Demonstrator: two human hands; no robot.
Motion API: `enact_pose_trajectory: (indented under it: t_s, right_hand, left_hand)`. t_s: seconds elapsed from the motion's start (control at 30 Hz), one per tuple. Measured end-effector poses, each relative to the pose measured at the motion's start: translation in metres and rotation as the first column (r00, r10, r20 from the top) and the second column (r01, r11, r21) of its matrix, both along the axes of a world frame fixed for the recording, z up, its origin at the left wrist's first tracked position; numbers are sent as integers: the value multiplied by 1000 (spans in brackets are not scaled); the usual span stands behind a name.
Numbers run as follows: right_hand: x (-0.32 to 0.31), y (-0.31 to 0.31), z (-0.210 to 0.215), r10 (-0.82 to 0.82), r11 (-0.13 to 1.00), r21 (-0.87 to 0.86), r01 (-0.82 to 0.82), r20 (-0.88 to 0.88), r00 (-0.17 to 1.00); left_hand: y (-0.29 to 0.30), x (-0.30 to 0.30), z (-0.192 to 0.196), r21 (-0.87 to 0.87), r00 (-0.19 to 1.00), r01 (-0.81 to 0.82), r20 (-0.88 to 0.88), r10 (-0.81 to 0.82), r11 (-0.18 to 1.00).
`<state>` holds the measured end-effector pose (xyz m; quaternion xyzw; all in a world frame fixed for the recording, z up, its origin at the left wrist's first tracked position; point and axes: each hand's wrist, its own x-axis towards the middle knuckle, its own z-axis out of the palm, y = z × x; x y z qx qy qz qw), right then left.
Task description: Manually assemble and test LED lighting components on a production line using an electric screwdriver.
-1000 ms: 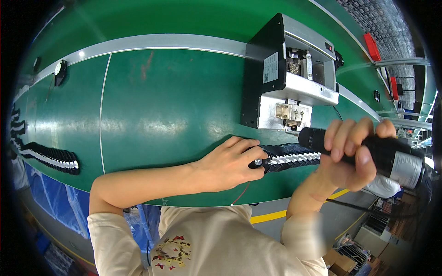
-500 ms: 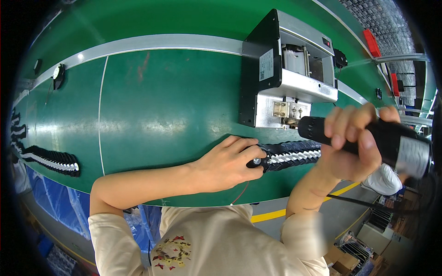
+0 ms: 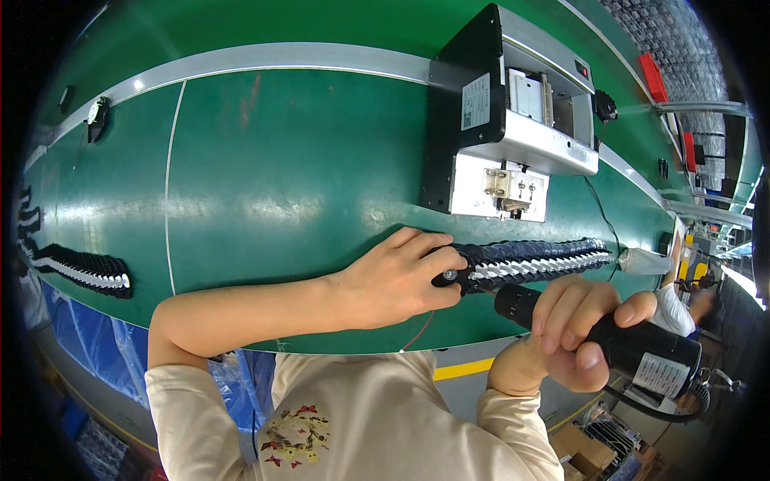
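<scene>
A long row of black parts (image 3: 545, 250), nested together with a white strip down the middle, lies on the green table. Its left end piece is gripped by my left hand (image 3: 405, 276), fingers curled over the top and thumb on the near side. A small round metal spot shows on that piece, and a thin red wire trails from under the hand. My right hand (image 3: 579, 321) is wrapped around a black electric screwdriver (image 3: 650, 353), tilted with its nose toward the held piece. Its tip reaches close to the piece; whether they touch I cannot tell.
Beyond my hands stands a metal screw feeder (image 3: 553, 152) with a black side panel. Another row of black parts (image 3: 84, 271) lies at the far left, and a small black part (image 3: 98, 120) near the metal rail (image 3: 305, 58). A co-worker's arm (image 3: 678, 248) shows at right.
My right hand has brought the screwdriver from beside the screw feeder down and left to the held end piece. My left hand keeps its grip. The view has shifted slightly.
</scene>
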<state>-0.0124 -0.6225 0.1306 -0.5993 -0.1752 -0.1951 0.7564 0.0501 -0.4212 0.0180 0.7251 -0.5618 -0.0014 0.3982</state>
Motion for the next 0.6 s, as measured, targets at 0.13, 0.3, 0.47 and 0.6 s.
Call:
enact_pose_trajectory:
  t_s: [0.13, 0.3, 0.47, 0.6]
  right_hand:
    - [-2, 3, -5, 27, 1000, -9, -27, 0, 1000]
    - [-2, 10, -15, -32, 999, -20, 32, -33, 999]
    - [0, 18, -7, 82, 969, -243, -52, 115, 990]
    - [0, 21, -16, 128, 955, -285, -82, 145, 981]
  left_hand:
    - [0, 1, 2, 12, 1000, 9, -4, -8, 1000]
    - [2, 1, 2, 18, 1000, 1, -4, -1, 1000]
    - [-1, 0, 6, 20, 999, 38, -28, -37, 999]
    - [4, -1, 5, 29, 998, 25, -55, -23, 999]
